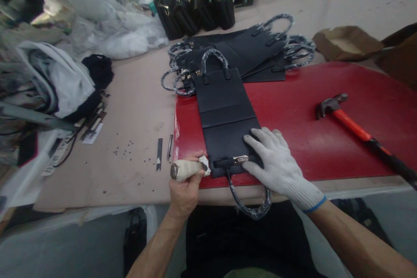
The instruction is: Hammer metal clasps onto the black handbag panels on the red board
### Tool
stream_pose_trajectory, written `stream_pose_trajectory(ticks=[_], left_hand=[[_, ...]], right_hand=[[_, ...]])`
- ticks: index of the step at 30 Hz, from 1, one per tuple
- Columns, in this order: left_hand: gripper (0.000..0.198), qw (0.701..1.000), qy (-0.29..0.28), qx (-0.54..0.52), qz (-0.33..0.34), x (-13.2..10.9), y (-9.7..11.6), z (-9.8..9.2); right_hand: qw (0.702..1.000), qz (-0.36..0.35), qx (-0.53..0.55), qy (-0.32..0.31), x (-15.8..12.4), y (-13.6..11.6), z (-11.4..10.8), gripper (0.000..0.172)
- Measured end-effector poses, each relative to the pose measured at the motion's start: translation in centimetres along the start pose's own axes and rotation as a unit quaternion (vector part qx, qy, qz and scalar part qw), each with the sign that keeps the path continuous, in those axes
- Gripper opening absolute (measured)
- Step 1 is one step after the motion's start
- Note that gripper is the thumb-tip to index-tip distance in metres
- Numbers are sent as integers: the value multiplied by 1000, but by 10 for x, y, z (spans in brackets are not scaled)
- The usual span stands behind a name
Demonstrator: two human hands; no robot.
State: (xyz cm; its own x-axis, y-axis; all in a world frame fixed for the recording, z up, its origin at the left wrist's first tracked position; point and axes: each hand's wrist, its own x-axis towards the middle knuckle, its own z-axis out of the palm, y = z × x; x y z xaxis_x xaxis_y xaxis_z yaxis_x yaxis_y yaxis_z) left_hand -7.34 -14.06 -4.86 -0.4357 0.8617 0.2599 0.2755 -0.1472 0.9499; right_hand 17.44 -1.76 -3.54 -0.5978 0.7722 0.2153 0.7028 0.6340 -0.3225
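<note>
A flat black bag panel [228, 100] with plastic-wrapped handles at both ends lies on a red mat [293, 139]. Its near end carries a black strap with a metal clasp [240, 160]. My right hand [273, 160], in a white glove with a blue cuff edge, rests on the panel's near right part, fingers spread. My bare left hand [185, 189] is closed round a tool with a thick, pale wrapped handle [187, 169], beside the panel's near left corner. The tool's working end is hidden.
A claw hammer [355, 128] lies on the mat's right side. Stacked black panels [234, 52] lie behind, with black bags [195, 8] farther back. Two small metal tools [159, 154] [170, 147] lie left of the mat. A brown box [347, 43] stands back right; plastic and cloth fill the left.
</note>
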Motion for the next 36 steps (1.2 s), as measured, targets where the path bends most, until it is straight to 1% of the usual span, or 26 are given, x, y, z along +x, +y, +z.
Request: stream_pose_trajectory(ticks=[3,6,12,18,23,30,36], left_hand=[[17,999,-20,-35,14,3,0,13],[17,999,-35,-38,16,4,-1,18],[14,998,-48,-16,35,5,-2,18],[14,998,-54,-2,28,6,-4,19],[13,997,-60,1,47,6,-5,20],[14,992,-49,37,106,1,-6,23],[19,991,-18,59,115,-9,-4,25]], right_hand=[[1000,2,1,-1,0,0,0,60],[1000,6,3,-2,0,0,0,60],[1000,4,7,1,-2,1,2,61],[1000,6,10,3,-2,1,2,60],[1000,4,14,4,-1,0,1,60],[1000,0,10,7,-1,1,0,60],[1000,1,9,7,-1,0,0,60]])
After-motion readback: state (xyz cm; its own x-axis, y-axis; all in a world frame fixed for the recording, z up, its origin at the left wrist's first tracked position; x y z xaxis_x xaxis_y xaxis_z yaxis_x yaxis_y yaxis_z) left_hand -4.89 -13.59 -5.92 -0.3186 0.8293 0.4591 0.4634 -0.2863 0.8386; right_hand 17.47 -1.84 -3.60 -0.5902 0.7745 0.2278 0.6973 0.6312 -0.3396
